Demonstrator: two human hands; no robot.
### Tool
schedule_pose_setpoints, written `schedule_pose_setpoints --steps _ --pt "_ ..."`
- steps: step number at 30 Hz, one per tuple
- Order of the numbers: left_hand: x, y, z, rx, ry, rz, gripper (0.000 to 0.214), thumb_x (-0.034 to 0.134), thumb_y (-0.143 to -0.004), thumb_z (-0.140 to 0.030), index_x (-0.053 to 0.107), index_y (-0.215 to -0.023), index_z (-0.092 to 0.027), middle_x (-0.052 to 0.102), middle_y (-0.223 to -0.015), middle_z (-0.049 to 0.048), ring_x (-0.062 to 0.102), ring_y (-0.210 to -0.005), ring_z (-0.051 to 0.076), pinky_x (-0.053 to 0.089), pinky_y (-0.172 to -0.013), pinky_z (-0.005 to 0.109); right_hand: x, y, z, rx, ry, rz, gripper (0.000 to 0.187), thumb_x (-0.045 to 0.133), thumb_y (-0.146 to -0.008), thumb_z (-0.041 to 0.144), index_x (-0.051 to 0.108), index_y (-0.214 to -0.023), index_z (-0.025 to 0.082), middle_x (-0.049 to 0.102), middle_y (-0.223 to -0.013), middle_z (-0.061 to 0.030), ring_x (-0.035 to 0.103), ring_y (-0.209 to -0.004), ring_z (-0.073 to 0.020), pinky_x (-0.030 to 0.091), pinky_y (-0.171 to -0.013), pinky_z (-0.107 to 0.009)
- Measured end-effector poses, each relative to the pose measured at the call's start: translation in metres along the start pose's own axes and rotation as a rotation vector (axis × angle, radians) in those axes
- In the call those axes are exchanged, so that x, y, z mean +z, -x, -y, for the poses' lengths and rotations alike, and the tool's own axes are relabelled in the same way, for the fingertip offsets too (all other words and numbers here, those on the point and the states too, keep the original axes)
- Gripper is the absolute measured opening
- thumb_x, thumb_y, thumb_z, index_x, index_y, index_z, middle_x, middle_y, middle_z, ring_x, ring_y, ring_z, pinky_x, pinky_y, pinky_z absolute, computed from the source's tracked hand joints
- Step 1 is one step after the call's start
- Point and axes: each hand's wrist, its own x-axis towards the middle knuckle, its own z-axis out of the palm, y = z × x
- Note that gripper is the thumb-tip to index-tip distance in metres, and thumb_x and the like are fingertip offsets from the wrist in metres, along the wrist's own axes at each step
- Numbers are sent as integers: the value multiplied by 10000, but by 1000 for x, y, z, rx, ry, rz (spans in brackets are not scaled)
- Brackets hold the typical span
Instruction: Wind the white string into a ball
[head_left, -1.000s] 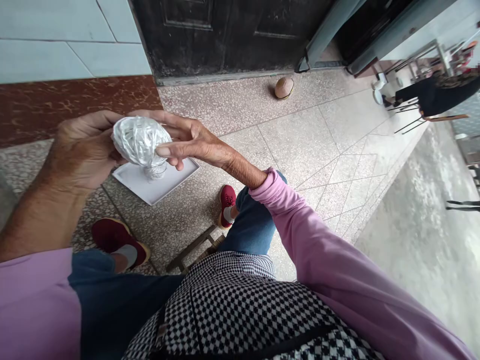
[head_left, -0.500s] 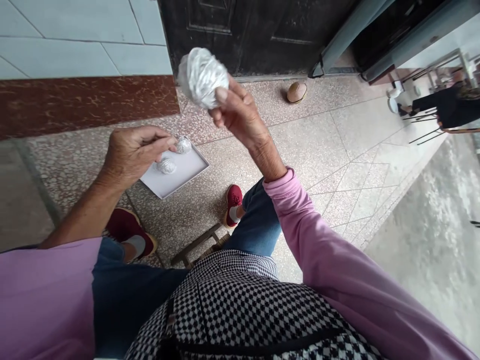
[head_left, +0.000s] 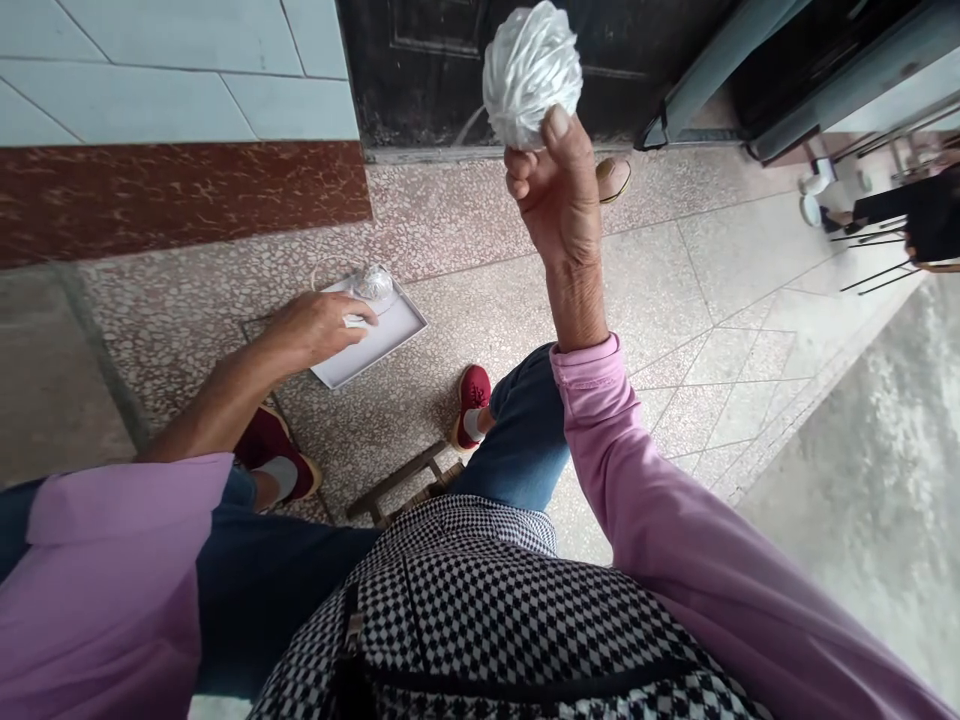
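Observation:
My right hand (head_left: 559, 185) holds up a large ball of shiny white string (head_left: 531, 70), gripped between thumb and fingers in front of the dark door. A loose strand shows at its lower left. My left hand (head_left: 322, 325) is down at a shallow white tray (head_left: 390, 340) on the floor. Its fingers curl over a smaller white ball of string (head_left: 358, 320), which is mostly hidden beneath them. Another small white ball (head_left: 373, 284) lies at the tray's far side, just beyond my left fingertips. A thin strand loops out over the tray's far left edge.
A dome-shaped tan object (head_left: 613, 179) sits on the speckled floor near the dark door (head_left: 450, 100). Part of a low wooden stool (head_left: 397, 485) shows below me, between my red shoes (head_left: 472, 400). Thin-legged furniture and a seated person (head_left: 911, 215) are at the far right.
My right hand has lifted the large ball up and to the right. My left hand has lowered from a pinch above the tray onto the nearer small ball.

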Motion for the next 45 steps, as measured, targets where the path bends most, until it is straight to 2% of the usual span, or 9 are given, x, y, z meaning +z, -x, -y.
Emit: schedule_pose_setpoints --steps 4,7,10,13,22,31,37,42,45 --pt "-25 2 6 73 63 -222 653 857 -815 -209 914 -1465 -201 884 -1107 50 780 -885 234 642 -898 333 22 -1 -10 19 -31 94 1323 722 -778 909 546 -2022 494 822 -1590 -113 693 -1646 -525 722 -991 -686" --pt "-39 7 -11 179 312 -429 750 909 -872 -346 876 -1611 -225 911 -1414 124 799 -881 206 648 -770 318 43 -7 -27 10 -66 224 1313 728 -726 883 673 -1917 334 836 -1482 -147 783 -1522 -508 710 -942 -625" --pt "-37 8 -36 255 529 -408 760 972 -875 -424 873 -1618 -295 871 -1628 153 808 -828 202 541 -586 315 64 2 -31 66 -81 305 1186 794 -706 805 752 -1803 355 853 -1472 -149 842 -1387 -471 696 -877 -578" --pt "-26 4 -53 264 617 -343 803 1029 -910 -514 814 -1653 -297 899 -1479 159 833 -841 232 533 -587 315 79 23 -22 128 -115 356 1014 866 -738 781 804 -1684 419 865 -1394 -100 858 -1244 -410 683 -833 -517" --pt "-12 13 -59 181 508 -476 445 900 -1059 -607 750 -824 -261 748 -740 43 620 -596 171 521 -589 326 97 20 -27 157 -193 465 962 860 -1006 1046 745 -1579 281 777 -1154 -5 735 -974 -225 637 -824 -373" --pt "-15 21 -48 148 500 -380 228 871 -1043 -395 927 -1060 -175 803 -797 57 512 -585 128 401 -542 282 86 18 -42 47 -187 404 992 974 -926 895 738 -1726 356 833 -1460 -62 781 -1191 -341 751 -996 -517" --pt "-17 20 -47 124 525 -315 129 884 -1009 -294 912 -965 -176 721 -660 18 510 -523 119 369 -497 255 100 -1 -62 -9 -90 442 1183 1016 -918 940 573 -1790 274 791 -1547 -27 728 -1085 -244 745 -962 -411" --pt "-11 19 -48 56 649 -254 163 931 -979 -284 834 -899 -181 816 -785 67 512 -512 94 301 -453 250 108 -7 -70 -176 140 403 1176 1015 -958 915 597 -1830 247 654 -1896 -76 650 -1599 -375 728 -1281 -485" --pt "-5 17 -48 25 780 -246 388 1024 -1011 -419 731 -868 -209 649 -681 5 476 -521 95 305 -461 254 101 12 -53 -131 245 431 1027 976 -1011 727 626 -1935 448 599 -1979 27 483 -1850 -439 745 -1289 -542"
